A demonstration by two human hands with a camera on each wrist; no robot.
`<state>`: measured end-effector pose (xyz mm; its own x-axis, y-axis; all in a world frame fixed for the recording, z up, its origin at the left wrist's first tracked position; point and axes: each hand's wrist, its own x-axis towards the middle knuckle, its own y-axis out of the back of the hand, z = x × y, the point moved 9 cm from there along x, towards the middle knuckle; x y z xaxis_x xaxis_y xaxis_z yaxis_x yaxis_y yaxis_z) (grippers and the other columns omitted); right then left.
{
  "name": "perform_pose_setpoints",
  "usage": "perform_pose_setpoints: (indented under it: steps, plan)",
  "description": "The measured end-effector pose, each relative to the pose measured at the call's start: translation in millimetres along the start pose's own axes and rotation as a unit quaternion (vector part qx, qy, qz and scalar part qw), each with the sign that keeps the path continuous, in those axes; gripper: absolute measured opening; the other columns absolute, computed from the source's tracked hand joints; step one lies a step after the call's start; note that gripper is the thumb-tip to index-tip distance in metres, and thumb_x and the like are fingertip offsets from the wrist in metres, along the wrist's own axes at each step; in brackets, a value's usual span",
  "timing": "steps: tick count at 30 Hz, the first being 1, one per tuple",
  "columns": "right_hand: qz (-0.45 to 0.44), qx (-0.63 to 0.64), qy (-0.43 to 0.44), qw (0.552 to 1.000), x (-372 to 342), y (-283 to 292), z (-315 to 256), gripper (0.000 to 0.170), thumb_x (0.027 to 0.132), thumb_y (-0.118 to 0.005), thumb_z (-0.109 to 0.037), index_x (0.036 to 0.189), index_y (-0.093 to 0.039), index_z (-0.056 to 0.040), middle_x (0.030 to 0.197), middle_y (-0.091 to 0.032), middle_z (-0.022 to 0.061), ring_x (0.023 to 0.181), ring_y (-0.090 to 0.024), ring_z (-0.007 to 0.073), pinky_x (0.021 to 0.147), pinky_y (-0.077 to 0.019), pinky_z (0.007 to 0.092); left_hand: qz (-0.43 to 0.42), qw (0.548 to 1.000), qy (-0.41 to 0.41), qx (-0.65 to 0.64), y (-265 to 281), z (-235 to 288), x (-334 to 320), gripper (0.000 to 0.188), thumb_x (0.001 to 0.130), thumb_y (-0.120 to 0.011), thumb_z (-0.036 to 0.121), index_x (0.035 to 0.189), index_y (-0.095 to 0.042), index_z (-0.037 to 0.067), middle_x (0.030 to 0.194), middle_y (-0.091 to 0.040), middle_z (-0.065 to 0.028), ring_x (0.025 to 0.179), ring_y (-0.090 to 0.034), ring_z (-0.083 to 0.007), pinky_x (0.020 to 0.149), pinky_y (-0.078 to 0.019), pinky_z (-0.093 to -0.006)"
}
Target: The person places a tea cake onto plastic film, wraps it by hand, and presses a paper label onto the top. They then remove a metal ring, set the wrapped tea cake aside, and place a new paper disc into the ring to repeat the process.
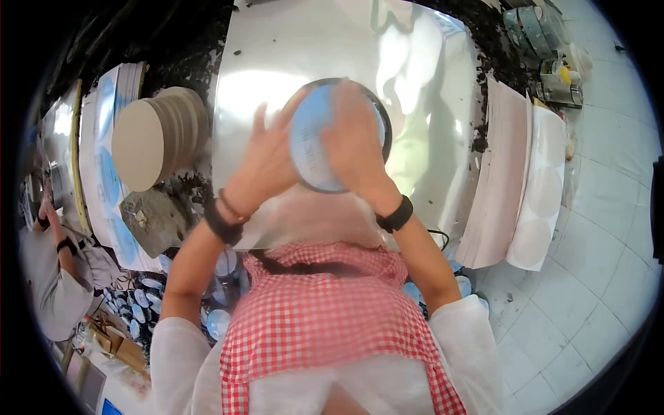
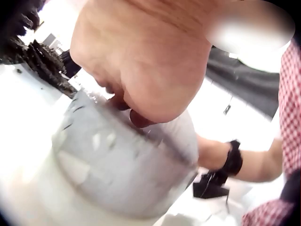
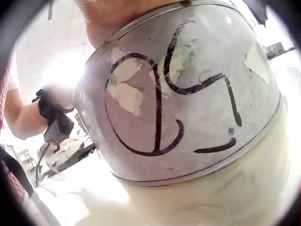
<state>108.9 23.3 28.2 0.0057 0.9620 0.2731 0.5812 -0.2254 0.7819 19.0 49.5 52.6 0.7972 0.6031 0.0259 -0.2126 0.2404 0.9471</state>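
Observation:
A round blue disc (image 1: 309, 138) with faint lettering lies on top of a dark-rimmed round drum. From the side, this drum is a grey metal cylinder (image 3: 146, 103) with thick black marker strokes and torn label scraps. My left hand (image 1: 271, 155) is at the disc's left edge, fingers spread; in the left wrist view its fingertips bend down at the drum's top rim. Across the disc's right half lies my right hand (image 1: 356, 142), blurred, its fingers reaching toward the far edge and covering part of the lettering.
A shiny sheet (image 1: 429, 138) covers the table. To the left are a stack of round grey boards (image 1: 138, 145), a stone (image 1: 153, 221) and printed blue sheets (image 1: 107, 159). Paper stacks (image 1: 494, 173) and a sheet of white circles (image 1: 539, 194) lie right. Another person (image 1: 59, 270) is far left.

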Motion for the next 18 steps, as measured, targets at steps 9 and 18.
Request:
perform_pose_setpoints:
  steps: [9, 18]
  plan:
    - [-0.035, -0.118, 0.036, 0.992, 6.0, -7.6, -30.2, 0.051, 0.092, -0.052, -0.035, 0.137, -0.052, -0.0111, 0.150, -0.039, 0.0152, 0.138, -0.034, 0.0348, 0.112, -0.0253, 0.0481, 0.295, 0.687, 0.231, -0.623, -48.3, -58.1, -42.4, 0.051, 0.103, -0.034, 0.028, 0.145, -0.038, 0.000, 0.150, -0.038, -0.0152, 0.142, -0.030, -0.0273, 0.117, -0.0212, -0.0379]
    - [-0.054, 0.028, -0.012, 0.998, -42.3, 57.8, 5.9, 0.024, 0.092, -0.051, -0.023, 0.086, -0.061, -0.0032, 0.074, -0.064, 0.0128, 0.064, -0.063, 0.0318, 0.055, -0.0496, 0.0427, 0.203, 0.972, 0.103, -0.050, 9.9, 15.7, -2.1, 0.049, 0.098, -0.044, 0.037, 0.143, -0.046, 0.019, 0.156, -0.029, -0.0118, 0.146, -0.021, -0.0306, 0.116, -0.0087, -0.0547]
